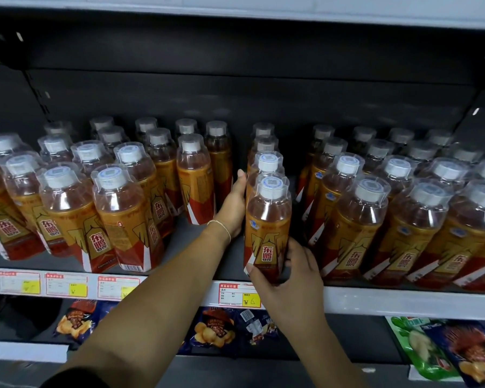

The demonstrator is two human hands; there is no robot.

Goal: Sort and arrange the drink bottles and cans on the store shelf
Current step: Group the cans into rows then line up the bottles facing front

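东鹏 bottle (pixel 267 225), right hand (pixel 290 278) gripping, ¥6 tag (pixel 240 295)

- You have a bare lane between the left bottles (pixel 118 208) and the middle row (pixel 266 163); your left hand (pixel 233 208) sits in it.
- A narrower gap parts that row from the right bottles (pixel 375 214).
- There is open height over all of them, under the upper shelf (pixel 235 16).

Dim, soft focus, wide-angle edge warp
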